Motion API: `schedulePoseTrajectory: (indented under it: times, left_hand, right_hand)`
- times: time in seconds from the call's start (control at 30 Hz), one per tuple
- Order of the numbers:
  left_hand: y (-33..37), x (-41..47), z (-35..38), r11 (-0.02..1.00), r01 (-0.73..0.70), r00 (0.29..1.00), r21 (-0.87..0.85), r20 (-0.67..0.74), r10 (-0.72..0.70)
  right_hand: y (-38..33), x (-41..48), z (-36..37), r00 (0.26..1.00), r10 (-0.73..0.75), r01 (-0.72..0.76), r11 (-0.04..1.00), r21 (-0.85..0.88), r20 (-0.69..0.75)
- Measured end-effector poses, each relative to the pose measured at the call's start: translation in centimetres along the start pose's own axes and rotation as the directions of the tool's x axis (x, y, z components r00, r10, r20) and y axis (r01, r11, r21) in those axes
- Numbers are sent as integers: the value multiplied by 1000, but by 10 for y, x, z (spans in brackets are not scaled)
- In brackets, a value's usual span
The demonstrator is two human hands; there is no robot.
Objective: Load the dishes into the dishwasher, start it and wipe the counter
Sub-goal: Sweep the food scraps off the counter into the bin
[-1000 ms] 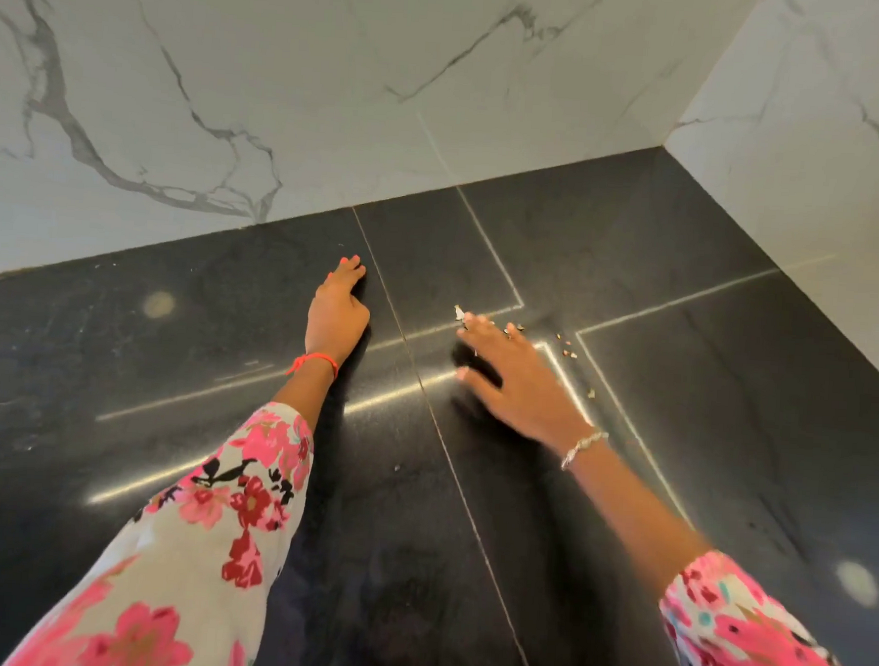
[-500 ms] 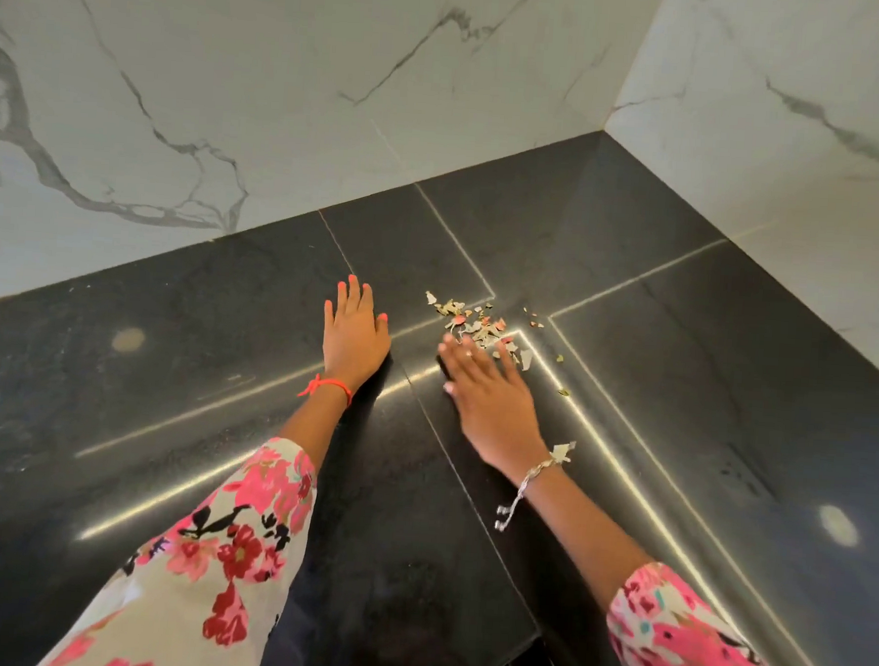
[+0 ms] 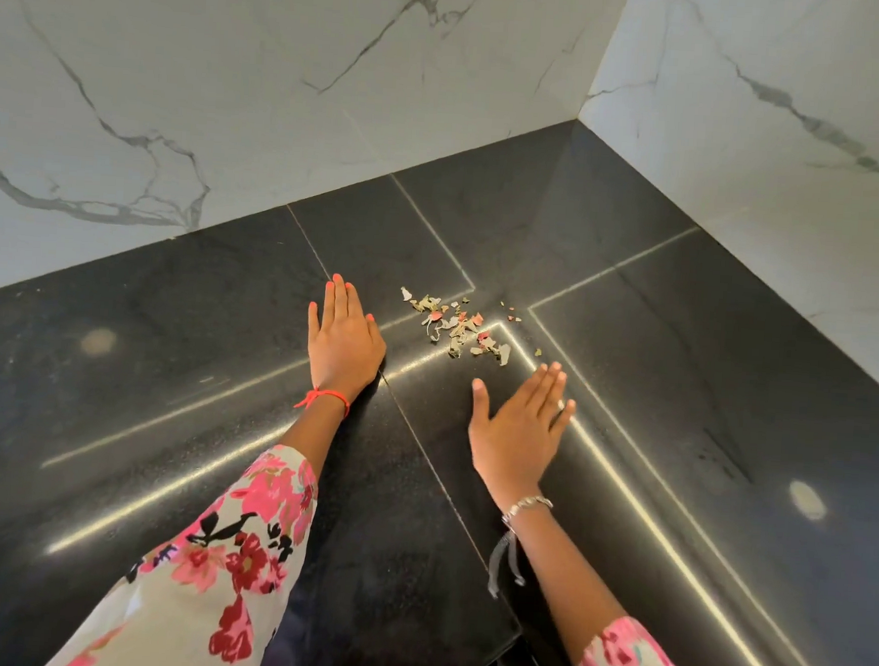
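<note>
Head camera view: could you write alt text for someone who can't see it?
A person's left hand lies flat on a dark stone counter beside a small pile of pink and green scraps. The right hand, fingers straight, is open just short of the pile. White veined walls meet in a corner behind.

The dark glossy stone surface (image 3: 166, 393) is crossed by thin pale seams (image 3: 433, 232). A small scatter of dry greenish and pink scraps (image 3: 458, 329) lies where seams meet, with a few stray bits (image 3: 511, 314) just to its right.
</note>
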State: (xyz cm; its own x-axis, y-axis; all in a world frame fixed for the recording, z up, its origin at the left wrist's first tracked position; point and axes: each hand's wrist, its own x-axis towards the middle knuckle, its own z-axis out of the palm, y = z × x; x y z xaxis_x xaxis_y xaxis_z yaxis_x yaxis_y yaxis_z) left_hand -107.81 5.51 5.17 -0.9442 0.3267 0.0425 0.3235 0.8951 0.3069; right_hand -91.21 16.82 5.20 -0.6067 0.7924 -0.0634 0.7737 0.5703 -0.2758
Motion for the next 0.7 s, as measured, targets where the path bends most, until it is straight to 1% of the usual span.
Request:
schedulePoseTrajectory:
  times: [0.07,0.1,0.17,0.2,0.23,0.33,0.37,0.4,0.43,0.5,0.53,0.6,0.63,0.7]
  left_hand:
    - [0,1,0,1000,2,1000,-2,1,-2]
    - [1,2,0,1000,3,1000,-4,-1,-3]
    - [1,3,0,1000,7,1000,-7,-3,-7]
    - [0,3,0,1000,7,1000,-7,-3,-7]
    - [0,3,1,1000,8,1000,-7,-3,-8]
    - [0,3,2,1000,17,1000,-7,-2,-17]
    - [0,3,3,1000,18,1000,-6,-5,-18]
    - [0,4,3,1000,20,1000,-6,-10,-20]
    - [0,4,3,1000,21,1000,-8,-15,-21]
    - [0,4,3,1000,25,1000,-16,-18,-25]
    - [0,4,3,999,24,1000,-21,-19,-24]
    - [-1,4,3,999,23,999,-29,-28,-23]
    - [0,4,3,999,23,999,-31,-31,-24]
    - [0,4,3,999,21,999,-35,-34,-22]
  right_hand:
    - [-19,14,4,1000,-3,3,1000,-1,-5]
    - [-25,23,5,999,-48,48,999,14,8]
    - [-31,46,3,977,-210,207,974,96,22]
    - [-32,60,1,963,-269,265,954,140,7]
    - [-32,76,-1,960,-281,279,945,169,-11]
    - [-29,109,-3,978,-207,204,967,154,7]
    - [-32,111,-1,974,-226,222,966,134,13]
    - [-37,108,1,958,-287,282,951,126,23]
    - [-43,101,4,926,-375,368,921,130,37]
    - [-49,88,9,833,-550,530,825,194,64]
    - [-49,86,7,795,-603,566,780,268,74]
    - [-50,98,-1,744,-663,569,696,439,86]
    - [-53,108,-4,715,-694,587,665,462,90]
    - [-64,129,-9,635,-762,672,625,396,127]
